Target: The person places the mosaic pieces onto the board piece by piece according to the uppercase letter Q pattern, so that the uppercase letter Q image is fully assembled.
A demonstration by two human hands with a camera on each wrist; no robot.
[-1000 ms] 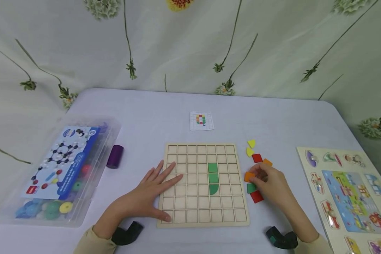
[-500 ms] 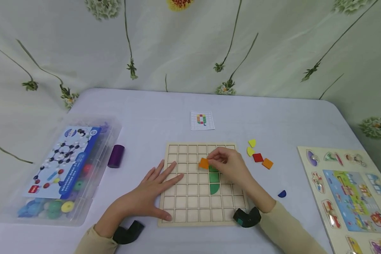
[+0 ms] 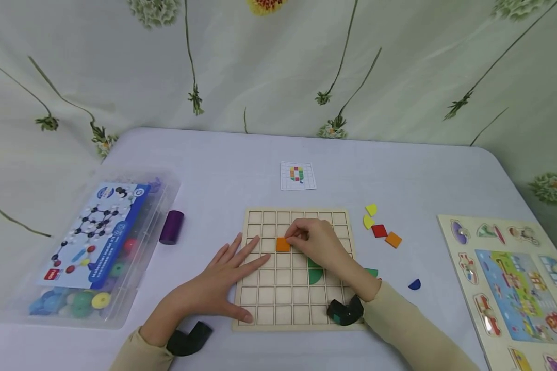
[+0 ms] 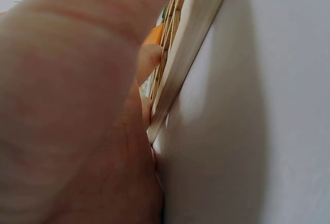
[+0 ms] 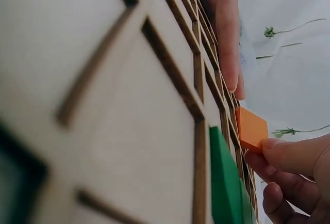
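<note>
My right hand (image 3: pixel 317 242) pinches an orange square tile (image 3: pixel 283 245) between thumb and fingertips over the left-middle part of the wooden grid board (image 3: pixel 269 327). In the right wrist view the orange tile (image 5: pixel 252 128) is tilted at the grid, its near edge by the slats. Whether it sits fully in a cell I cannot tell. My left hand (image 3: pixel 223 281) lies with spread fingers on the board's left side, thumb at its lower left corner. A green quarter-round tile (image 3: pixel 315 277) sits in the grid beneath my right hand, which hides most of the green tiles above it.
Right of the board lie yellow pieces (image 3: pixel 369 222), a red tile (image 3: pixel 379 231), another orange tile (image 3: pixel 393 239) and a blue half-round (image 3: pixel 414 284). A pattern card (image 3: pixel 298 176) lies behind. A clear box (image 3: pixel 127 309) and purple cylinder (image 3: pixel 171 227) stand left, a picture puzzle (image 3: pixel 455 242) right.
My right hand has picked the orange tile from the loose pieces on the right and carried it left onto the board. My left hand stays in place.
</note>
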